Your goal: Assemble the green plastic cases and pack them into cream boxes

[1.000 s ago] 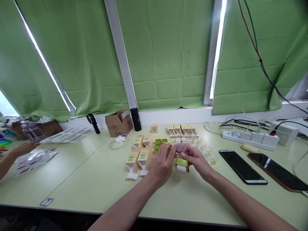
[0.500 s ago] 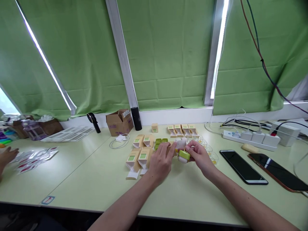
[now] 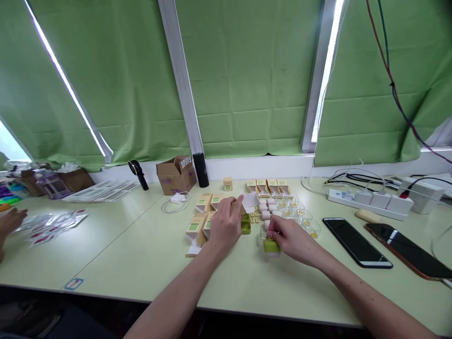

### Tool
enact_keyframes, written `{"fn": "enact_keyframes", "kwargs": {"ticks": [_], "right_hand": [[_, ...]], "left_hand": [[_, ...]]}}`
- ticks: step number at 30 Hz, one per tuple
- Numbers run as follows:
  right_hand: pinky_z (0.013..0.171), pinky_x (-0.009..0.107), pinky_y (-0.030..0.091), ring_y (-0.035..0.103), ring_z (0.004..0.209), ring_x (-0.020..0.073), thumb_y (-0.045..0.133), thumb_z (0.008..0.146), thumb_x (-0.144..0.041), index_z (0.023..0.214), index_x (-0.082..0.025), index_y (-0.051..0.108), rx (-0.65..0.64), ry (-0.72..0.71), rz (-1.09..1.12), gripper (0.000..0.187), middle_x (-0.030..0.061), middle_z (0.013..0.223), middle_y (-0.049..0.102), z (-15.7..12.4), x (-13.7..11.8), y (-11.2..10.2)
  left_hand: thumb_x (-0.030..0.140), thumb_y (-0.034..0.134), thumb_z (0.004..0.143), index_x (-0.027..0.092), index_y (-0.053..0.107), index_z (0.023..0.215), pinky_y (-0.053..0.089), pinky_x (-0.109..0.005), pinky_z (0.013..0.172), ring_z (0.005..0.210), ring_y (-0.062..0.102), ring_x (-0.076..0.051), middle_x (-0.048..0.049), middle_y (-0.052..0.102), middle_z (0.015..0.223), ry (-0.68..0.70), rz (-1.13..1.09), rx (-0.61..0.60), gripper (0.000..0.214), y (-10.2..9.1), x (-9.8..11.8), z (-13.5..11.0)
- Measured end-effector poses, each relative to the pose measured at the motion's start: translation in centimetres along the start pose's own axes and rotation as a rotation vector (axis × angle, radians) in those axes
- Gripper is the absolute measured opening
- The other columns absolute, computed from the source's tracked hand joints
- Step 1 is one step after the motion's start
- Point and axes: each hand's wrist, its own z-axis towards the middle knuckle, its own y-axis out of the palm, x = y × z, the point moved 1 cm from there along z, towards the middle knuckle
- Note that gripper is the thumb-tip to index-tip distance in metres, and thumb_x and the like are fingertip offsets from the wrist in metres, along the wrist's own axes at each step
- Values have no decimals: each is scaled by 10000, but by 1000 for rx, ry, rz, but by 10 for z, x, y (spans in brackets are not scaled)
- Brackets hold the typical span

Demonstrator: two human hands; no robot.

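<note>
My left hand (image 3: 226, 225) is closed around a small beige cardboard box (image 3: 247, 207) whose white flap stands out past the fingertips; the hand covers most of it. Beside it lie green plastic trays or lids (image 3: 246, 228). My right hand (image 3: 291, 235) pinches a small green-topped case (image 3: 271, 246) with a pale bottom, low over the table; it is slightly blurred. Just beyond the right fingers stand rows of small white rounded blocks (image 3: 265, 215) and tiny yellowish pieces (image 3: 254, 217). Clear plastic cups (image 3: 298, 213) with yellow spots sit to their right.
Opened beige boxes (image 3: 193, 227) stand left of my left hand, with more beige boxes (image 3: 271, 187) behind. Two phones (image 3: 358, 242) and a power strip (image 3: 365, 202) lie right. A carton (image 3: 175, 176) is at the back. Another person's hand (image 3: 12, 221) is near silvery packets (image 3: 58, 226).
My hands have moved apart. The left drew back leftward with the beige box, and the right lowered the green-topped case toward me. The white blocks behind are now uncovered.
</note>
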Motion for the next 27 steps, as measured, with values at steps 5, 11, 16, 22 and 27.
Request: {"fn": "enact_keyframes", "kwargs": {"ticks": [5, 11, 16, 22, 27], "right_hand": [[686, 315, 391, 606, 765, 209, 537, 927, -237, 817, -244, 530, -52, 16, -24, 111, 23, 812, 683, -1, -3, 0], [688, 316, 430, 616, 773, 210, 582, 909, -281, 813, -247, 554, -53, -7, 175, 106, 28, 820, 689, -2, 1, -5], [600, 306, 451, 598, 682, 182, 676, 907, -499, 800, -245, 569, -57, 32, 463, 296, 23, 789, 676, -1, 3, -14], [831, 370, 537, 706, 1022, 249, 644, 947, -575, 881, -255, 544, 64, -21, 688, 341, 73, 1032, 764, 6, 2, -13], [772, 377, 484, 662, 847, 224, 543, 995, -423, 909, -264, 572, 148, -39, 372, 183, 43, 957, 756, 8, 0, 3]], "left_hand": [[96, 613, 921, 212, 464, 1552, 587, -367, 818, 1146, 629, -290, -150, 641, 1224, -12, -15, -6, 659, 0, 1, 0], [108, 607, 916, 237, 431, 1587, 589, -372, 806, 1144, 631, -298, -154, 635, 1228, -24, -31, -5, 705, 2, 0, -1], [95, 618, 905, 232, 441, 1578, 594, -367, 797, 1150, 631, -297, -147, 638, 1228, -40, -46, 15, 710, 2, -1, 0], [140, 653, 920, 229, 452, 1568, 596, -413, 920, 1188, 622, -299, -144, 624, 1273, -148, -158, 33, 684, 3, -3, 0], [185, 667, 930, 244, 487, 1549, 556, -478, 1037, 1245, 604, -303, -132, 615, 1327, -293, -355, 12, 648, 8, -5, -1]]}}
